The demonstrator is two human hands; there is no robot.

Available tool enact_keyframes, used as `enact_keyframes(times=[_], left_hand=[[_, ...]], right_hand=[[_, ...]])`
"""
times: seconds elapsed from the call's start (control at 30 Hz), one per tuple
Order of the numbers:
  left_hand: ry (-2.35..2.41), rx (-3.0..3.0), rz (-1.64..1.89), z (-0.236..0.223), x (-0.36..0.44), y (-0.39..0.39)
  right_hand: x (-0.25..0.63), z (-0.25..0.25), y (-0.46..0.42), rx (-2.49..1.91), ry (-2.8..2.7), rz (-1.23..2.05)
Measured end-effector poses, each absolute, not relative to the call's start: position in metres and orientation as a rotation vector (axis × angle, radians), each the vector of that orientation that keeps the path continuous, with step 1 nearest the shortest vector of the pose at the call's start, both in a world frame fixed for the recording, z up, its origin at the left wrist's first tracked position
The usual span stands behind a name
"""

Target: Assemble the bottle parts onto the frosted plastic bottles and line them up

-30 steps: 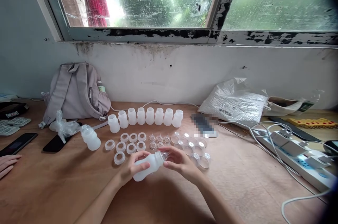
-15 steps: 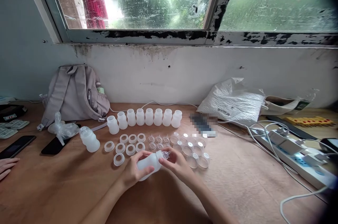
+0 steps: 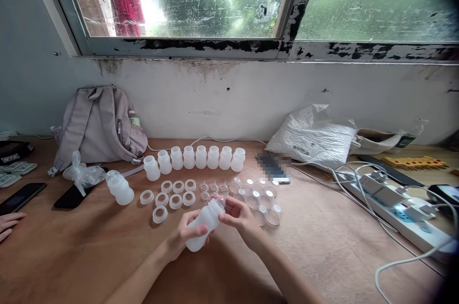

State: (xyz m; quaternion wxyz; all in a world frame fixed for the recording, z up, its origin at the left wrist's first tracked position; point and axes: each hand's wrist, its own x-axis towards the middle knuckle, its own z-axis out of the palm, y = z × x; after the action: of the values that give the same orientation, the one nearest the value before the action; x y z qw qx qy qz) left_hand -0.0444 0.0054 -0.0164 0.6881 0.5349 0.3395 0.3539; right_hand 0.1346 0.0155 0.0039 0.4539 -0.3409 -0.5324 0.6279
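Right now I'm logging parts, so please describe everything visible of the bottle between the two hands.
The bottle is frosted, translucent white, plastic-looking, with a rounded base and a narrower waist. It is tilted, its base toward the person and its top leaning away and to the right. The left hand grips its body; the right hand is at its top, partly hiding a clear tip. It is above the table; whether its base touches is unclear.

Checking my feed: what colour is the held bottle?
The bottle is frosted white; see the head view.
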Motion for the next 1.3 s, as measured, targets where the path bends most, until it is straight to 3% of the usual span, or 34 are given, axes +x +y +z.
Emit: enact_keyframes(times=[0.13,0.3,0.73,0.83,1.03,1.13,1.3], left_hand=[[0.875,1.322,0.923,-0.01,-0.045,0.003],[0.682,1.088,0.671,-0.011,-0.043,0.0],[1.039,1.891,1.057,-0.019,-0.035,-0.008],[1.109,1.991,1.142,-0.026,-0.035,-0.004],[1.356,1.893,1.183,-0.029,-0.04,0.002],[1.371,1.922,1.207,-0.025,-0.042,0.002],[1.363,1.893,1.234,-0.023,-0.043,0.006]], right_hand=[[0.135,0.004,0.016,-0.851,-1.236,1.531],[0.136,0.003,0.014,-0.682,-1.292,1.703],[0.129,0.002,0.006,-0.799,-1.524,1.338],[0.136,-0.001,0.013,-0.868,-1.764,1.018],[0.163,-0.014,0.035,-1.425,-1.794,-0.145],[0.17,-0.015,0.039,-1.776,-1.783,-0.365],[0.168,-0.017,0.038,-1.959,-1.863,-0.41]])
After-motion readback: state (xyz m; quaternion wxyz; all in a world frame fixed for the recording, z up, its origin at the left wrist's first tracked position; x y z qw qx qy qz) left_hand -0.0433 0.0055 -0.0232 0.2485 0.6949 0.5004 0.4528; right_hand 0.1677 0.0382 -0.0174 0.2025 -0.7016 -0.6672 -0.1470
